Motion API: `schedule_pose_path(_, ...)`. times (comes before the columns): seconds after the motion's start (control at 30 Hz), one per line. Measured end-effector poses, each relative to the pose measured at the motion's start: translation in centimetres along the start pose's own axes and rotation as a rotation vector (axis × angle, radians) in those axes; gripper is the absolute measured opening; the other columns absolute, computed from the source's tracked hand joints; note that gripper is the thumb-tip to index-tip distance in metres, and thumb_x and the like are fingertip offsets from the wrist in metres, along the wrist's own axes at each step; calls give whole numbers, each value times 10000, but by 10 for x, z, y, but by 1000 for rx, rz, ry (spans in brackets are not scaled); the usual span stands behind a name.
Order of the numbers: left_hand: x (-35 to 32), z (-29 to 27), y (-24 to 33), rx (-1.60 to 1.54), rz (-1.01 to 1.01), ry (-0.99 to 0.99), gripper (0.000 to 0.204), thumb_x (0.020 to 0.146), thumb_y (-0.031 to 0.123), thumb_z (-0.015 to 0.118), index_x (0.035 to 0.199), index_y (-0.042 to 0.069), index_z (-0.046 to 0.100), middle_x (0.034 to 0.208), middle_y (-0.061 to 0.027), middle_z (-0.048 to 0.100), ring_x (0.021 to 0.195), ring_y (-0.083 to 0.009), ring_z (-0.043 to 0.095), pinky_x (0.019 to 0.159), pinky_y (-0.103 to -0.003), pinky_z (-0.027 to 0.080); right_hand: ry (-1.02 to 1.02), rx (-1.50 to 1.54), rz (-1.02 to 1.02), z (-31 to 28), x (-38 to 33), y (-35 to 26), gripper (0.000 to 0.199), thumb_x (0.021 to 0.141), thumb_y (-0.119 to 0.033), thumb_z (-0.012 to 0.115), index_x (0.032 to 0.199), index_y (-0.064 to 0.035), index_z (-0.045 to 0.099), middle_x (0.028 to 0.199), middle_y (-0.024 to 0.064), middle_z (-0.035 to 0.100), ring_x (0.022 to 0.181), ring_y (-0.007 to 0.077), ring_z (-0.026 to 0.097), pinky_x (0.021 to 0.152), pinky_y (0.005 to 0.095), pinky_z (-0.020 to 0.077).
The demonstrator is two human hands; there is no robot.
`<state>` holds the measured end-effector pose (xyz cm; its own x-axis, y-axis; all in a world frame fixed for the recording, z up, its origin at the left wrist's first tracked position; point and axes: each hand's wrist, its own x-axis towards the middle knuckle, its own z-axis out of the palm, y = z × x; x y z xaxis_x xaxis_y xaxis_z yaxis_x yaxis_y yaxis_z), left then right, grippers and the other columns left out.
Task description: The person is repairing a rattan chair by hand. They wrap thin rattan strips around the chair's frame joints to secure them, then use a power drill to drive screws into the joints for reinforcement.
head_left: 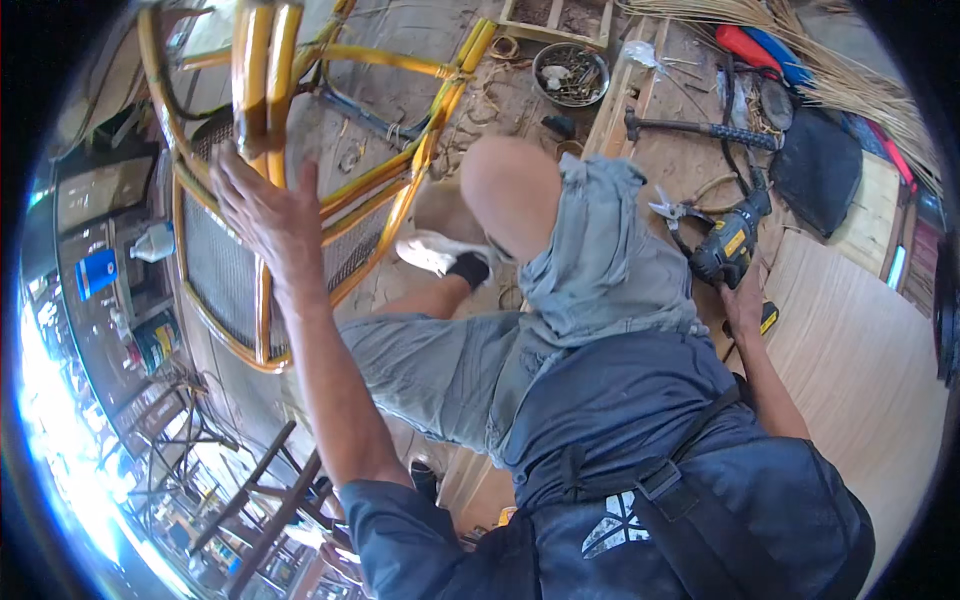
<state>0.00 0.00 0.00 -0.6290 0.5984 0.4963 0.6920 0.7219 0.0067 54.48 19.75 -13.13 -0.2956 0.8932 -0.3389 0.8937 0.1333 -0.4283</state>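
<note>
At the upper left stands a chair-like frame of glossy yellow-brown rattan poles [268, 75] with woven mesh panels [222, 268]. My left hand [268, 215] is raised beside its upright poles, fingers stretched out and slightly smeared, with nothing in them; whether the fingertips touch the poles I cannot tell. On my right side, my right hand [742, 308] grips the handle of a black and yellow cordless drill [728, 245]. The drill points up and away, past my right thigh. Pliers [672, 210] lie next to the drill.
A hammer [700, 128] lies on the wooden floor beyond my knee, near a metal bowl of scraps [570, 75]. Rattan strands [840, 60] are bundled at the far right. A pale wooden board [860, 340] is on my right. Dark wooden furniture frames [265, 500] stand lower left.
</note>
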Motion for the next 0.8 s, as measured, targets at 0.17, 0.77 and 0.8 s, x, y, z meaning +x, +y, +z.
schedule_pose_path(0.17,52,15,-7,-248,-109,-15,747,636,254,848,1223,-34,487,1079,-234,599,991,-396,592,858,-431,467,-1,-214,23,-31,-28,-19,783,793,-141,666,1434,-18,234,1312,249,448,1227,386,446,1035,420,353)
schedule_pose_path(0.77,-24,-104,-152,-570,-511,335,507,786,225,758,1144,-58,539,1055,-144,603,927,-202,606,805,-336,516,-254,182,-1025,68,122,-318,242,901,-62,527,1127,-47,611,1030,145,631,973,297,610,852,346,473)
schedule_pose_path(0.8,-29,-103,-153,-558,-516,354,516,786,223,759,1149,-67,535,1073,-156,597,945,-214,606,827,-347,514,-301,175,-1090,83,129,-333,240,912,-57,515,1133,-45,608,1036,139,633,972,288,612,854,340,474)
